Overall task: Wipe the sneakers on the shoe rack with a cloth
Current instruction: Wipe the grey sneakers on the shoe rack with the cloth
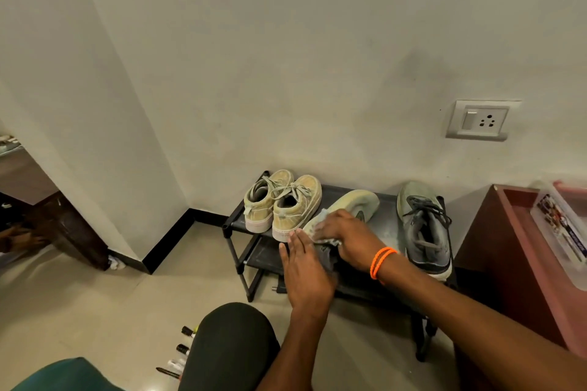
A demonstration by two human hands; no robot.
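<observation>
My view is dim, with soft, even, greenish indoor light. Wide-angle distortion bends the wall [286,41] at the edges. My right hand [346,236] is slightly motion-blurred; shadows are faint.

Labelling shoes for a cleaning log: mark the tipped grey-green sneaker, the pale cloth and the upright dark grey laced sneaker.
Tipped grey-green sneaker [355,200]: head view, on its upturned sole.
Pale cloth [320,216]: head view, edge beside the fingers.
Upright dark grey laced sneaker [424,225]: head view, on its laces.
</observation>
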